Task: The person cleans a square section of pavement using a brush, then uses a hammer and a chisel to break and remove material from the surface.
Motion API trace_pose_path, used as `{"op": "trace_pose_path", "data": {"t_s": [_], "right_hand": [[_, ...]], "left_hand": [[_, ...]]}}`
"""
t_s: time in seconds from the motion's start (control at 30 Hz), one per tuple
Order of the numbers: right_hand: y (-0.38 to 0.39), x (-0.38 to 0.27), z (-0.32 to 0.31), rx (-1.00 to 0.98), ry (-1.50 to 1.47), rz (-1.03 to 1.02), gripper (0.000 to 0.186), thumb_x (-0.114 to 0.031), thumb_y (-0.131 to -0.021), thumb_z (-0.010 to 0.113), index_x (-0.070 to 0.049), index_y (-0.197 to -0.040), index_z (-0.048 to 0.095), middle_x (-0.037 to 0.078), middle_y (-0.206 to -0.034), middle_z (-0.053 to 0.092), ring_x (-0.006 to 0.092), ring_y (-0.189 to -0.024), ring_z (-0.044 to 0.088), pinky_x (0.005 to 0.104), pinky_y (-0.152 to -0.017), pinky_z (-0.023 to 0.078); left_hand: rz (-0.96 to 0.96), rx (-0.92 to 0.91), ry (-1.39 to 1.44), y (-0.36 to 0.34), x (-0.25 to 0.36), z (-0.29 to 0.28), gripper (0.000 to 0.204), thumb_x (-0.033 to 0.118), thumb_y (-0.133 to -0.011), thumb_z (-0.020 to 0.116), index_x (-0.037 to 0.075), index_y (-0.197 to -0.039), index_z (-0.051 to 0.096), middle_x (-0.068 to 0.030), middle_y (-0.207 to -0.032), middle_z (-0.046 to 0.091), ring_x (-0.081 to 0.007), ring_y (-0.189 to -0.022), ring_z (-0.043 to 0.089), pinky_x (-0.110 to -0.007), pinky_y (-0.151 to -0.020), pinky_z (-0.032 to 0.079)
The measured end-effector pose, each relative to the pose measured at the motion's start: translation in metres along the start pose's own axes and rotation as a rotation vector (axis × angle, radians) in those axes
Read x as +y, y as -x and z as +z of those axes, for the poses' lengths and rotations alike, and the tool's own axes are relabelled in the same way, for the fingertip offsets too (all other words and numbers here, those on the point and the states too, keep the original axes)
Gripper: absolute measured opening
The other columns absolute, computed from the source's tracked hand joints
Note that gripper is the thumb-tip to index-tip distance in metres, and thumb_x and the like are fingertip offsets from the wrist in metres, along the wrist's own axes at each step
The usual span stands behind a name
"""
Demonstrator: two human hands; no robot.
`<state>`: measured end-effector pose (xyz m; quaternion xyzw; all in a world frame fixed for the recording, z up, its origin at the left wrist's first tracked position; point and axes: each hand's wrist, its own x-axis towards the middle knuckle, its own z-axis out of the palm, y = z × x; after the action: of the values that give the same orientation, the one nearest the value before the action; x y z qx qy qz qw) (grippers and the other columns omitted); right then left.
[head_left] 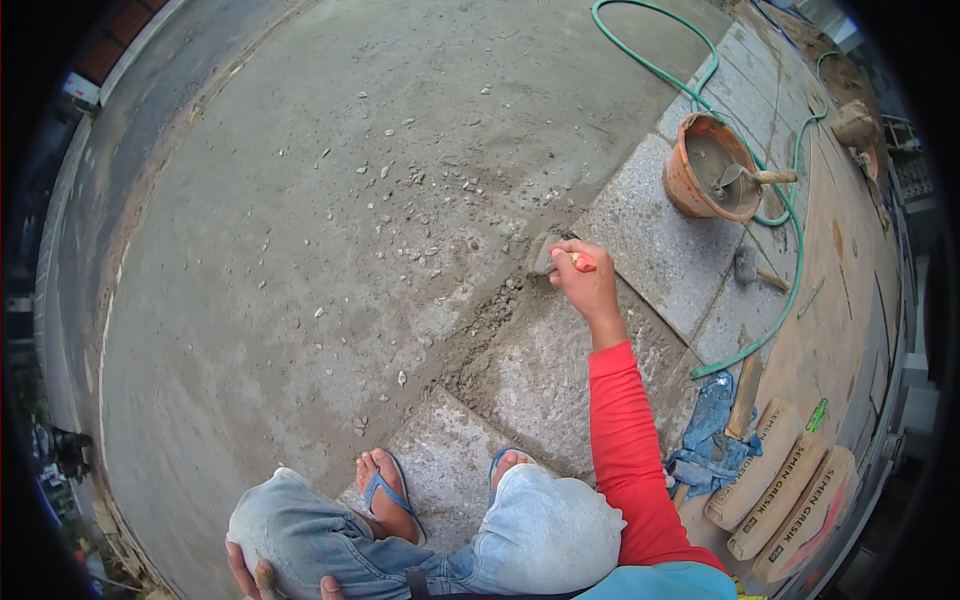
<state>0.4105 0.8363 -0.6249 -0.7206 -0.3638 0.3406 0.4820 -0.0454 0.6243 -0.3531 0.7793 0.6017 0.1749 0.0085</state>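
My right hand [582, 280] grips a paintbrush [543, 254] with an orange-red handle. Its pale bristles touch the seam where a stone paving slab [550, 370] meets the grey cement surface [250, 250]. Loose, crumbly mortar [485, 325] lies along that seam, below the brush. Low at the left, my left hand [243, 572] rests by my knee, partly cut off by the lower edge. Its fingers are curled about a brown wooden handle [265, 577]; the rest of that tool is out of sight.
Right of the brush stands an orange bucket [682, 180] of grey slurry, with a trowel [765, 176] across it. A mallet [748, 268] and a green hose [785, 310] lie nearby. Cement bags [785, 485] and a blue cloth [708, 430] sit lower right. Small stones scatter the cement.
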Motion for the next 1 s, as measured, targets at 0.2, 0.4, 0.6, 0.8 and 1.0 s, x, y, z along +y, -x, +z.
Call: {"op": "trace_pose_path", "data": {"t_s": [0.2,0.4,0.6,0.8,1.0], "right_hand": [[0.022,-0.003,0.008,-0.229,0.333,-0.318,0.018,-0.015,-0.089,0.065,-0.002,-0.093,0.076,0.022,-0.083,0.074,0.0402,-0.079,0.074,0.0449,-0.073,0.058],[0.068,-0.008,0.018,-0.355,0.41,-0.352,0.015,-0.011,-0.09,0.063,-0.001,-0.091,0.075,0.023,-0.08,0.073,0.0393,-0.072,0.073,0.0442,-0.067,0.058],[0.087,0.004,0.04,-0.046,0.567,-0.319,0.014,-0.009,-0.089,0.065,0.002,-0.091,0.075,0.016,-0.078,0.073,0.027,-0.068,0.074,0.0385,-0.067,0.058],[0.097,-0.007,0.05,-0.245,0.426,-0.378,0.014,-0.011,-0.086,0.067,-0.001,-0.093,0.075,0.018,-0.085,0.074,0.0321,-0.071,0.073,0.039,-0.067,0.057],[0.102,-0.043,0.014,-0.736,0.33,-0.228,0.01,-0.009,-0.082,0.062,-0.005,-0.083,0.072,0.02,-0.081,0.071,0.0425,-0.078,0.069,0.0487,-0.069,0.055]], "left_hand": [[0.001,-0.008,0.043,-0.002,-0.001,0.0,0.083,0.02,-0.083,0.082,0.01,-0.156,0.041,-0.0302,-0.16,0.033,-0.0499,-0.142,0.043,-0.06,-0.114,0.04],[-0.018,-0.038,0.039,-0.005,-0.005,-0.001,0.086,0.022,-0.083,0.082,0.006,-0.156,0.038,-0.0322,-0.159,0.03,-0.0513,-0.142,0.042,-0.06,-0.114,0.041],[0.107,-0.032,0.077,0.01,-0.019,0.003,0.081,0.023,-0.087,0.079,0.003,-0.155,0.04,-0.0308,-0.16,0.031,-0.0538,-0.142,0.04,-0.061,-0.112,0.044],[-0.191,0.016,0.067,0.038,-0.018,0.006,0.078,0.048,-0.09,0.07,0.026,-0.158,0.038,-0.0229,-0.166,0.026,-0.0456,-0.15,0.033,-0.061,-0.119,0.032],[-0.265,0.123,0.084,0.045,-0.018,0.007,0.078,0.049,-0.088,0.072,0.027,-0.156,0.04,-0.0252,-0.165,0.027,-0.046,-0.15,0.034,-0.06,-0.12,0.031]]}}
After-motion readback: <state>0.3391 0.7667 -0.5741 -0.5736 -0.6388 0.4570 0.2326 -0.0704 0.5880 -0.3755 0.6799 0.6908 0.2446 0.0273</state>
